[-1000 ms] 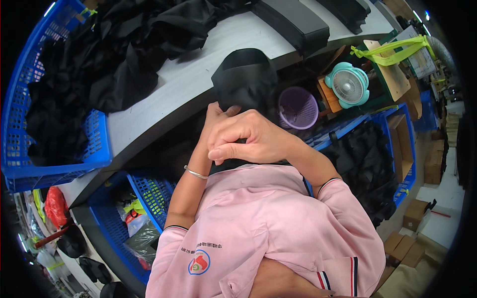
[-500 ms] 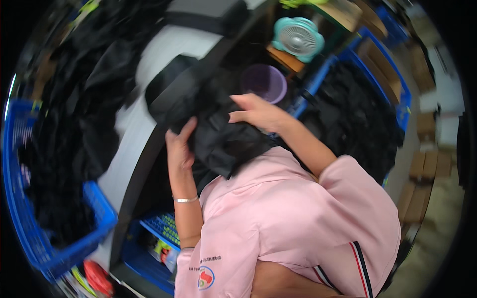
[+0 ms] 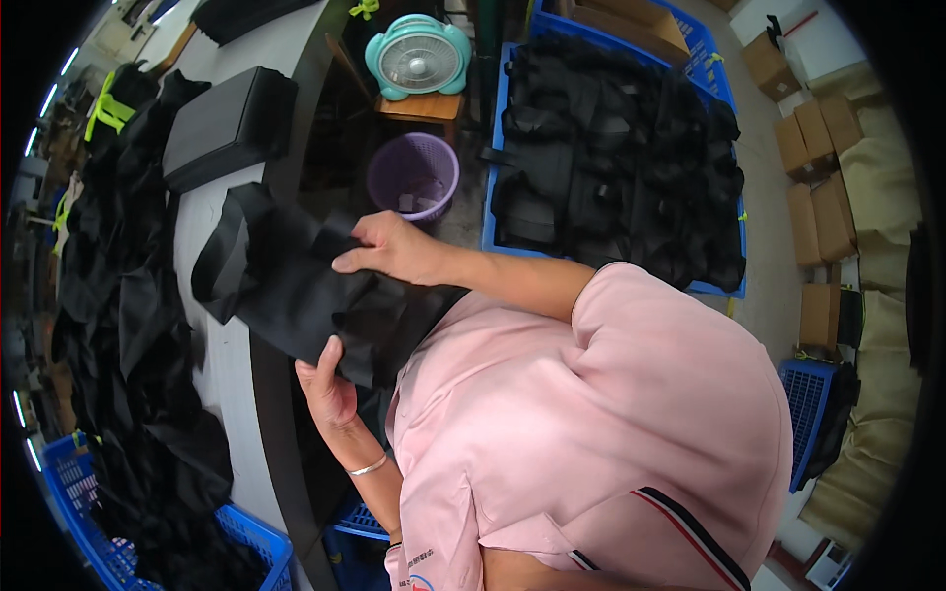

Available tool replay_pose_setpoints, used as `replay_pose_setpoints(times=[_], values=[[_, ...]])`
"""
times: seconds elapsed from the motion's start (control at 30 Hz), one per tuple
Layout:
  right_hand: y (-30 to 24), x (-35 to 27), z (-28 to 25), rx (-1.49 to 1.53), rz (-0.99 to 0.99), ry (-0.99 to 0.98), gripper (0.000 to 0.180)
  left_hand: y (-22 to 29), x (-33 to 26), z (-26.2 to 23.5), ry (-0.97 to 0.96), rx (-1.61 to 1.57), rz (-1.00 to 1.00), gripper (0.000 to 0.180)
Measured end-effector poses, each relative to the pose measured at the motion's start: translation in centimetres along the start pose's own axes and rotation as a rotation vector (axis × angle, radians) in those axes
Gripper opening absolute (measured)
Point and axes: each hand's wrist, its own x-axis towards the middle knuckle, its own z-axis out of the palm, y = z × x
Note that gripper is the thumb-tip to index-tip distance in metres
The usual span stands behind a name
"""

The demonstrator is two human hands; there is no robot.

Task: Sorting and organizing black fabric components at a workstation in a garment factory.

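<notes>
A black fabric piece (image 3: 291,286) with a wide curved band at its far left end is held between my hands in front of my body. My left hand (image 3: 330,392) pinches its lower edge, thumb up along the cloth. From above right, my right hand (image 3: 394,246) grips its upper edge with the fingers closed and partly hidden. The far end of the cloth reaches over the edge of the grey table (image 3: 222,364), and the near folds rest against my pink shirt. A black boxy, padded-looking thing (image 3: 229,128) sits on the table just beyond.
Heaped black cloth (image 3: 138,325) covers the table's left side, above a blue basket (image 3: 261,537). Beyond my right arm, a large blue crate (image 3: 500,187) holds black fabric pieces. A purple basket (image 3: 414,177) and a teal fan (image 3: 419,59) stand ahead. Cardboard boxes (image 3: 823,217) line the right.
My view has swung to the right, so the crate shows more fully. The cloth stays in both hands and looks flatter; my right hand now grips its edge.
</notes>
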Motion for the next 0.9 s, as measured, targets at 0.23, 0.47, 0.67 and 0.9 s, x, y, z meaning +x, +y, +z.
replay_pose_setpoints(times=[0.23, 0.47, 0.67, 0.9], values=[[-1.2, -2.6, -12.1, -0.182, -0.119, 0.372, 0.021, 1.5, 0.1, 6.5, -0.206, 0.521, 0.2, 0.061], [-7.3, -12.3, -32.3, -0.459, -0.141, 0.88, 0.016, 7.7, -6.4, 15.8, -0.956, 0.615, 0.583, 0.03], [-12.3, -16.7, -48.1, -0.867, 0.156, 1.051, 0.076, 9.5, -8.0, 22.7, -1.143, 0.686, 0.88, 0.024], [-5.7, -14.2, -52.0, -1.694, 0.1, 1.211, 0.041, 12.1, -10.6, 21.4, -0.767, 0.542, 0.823, 0.036]])
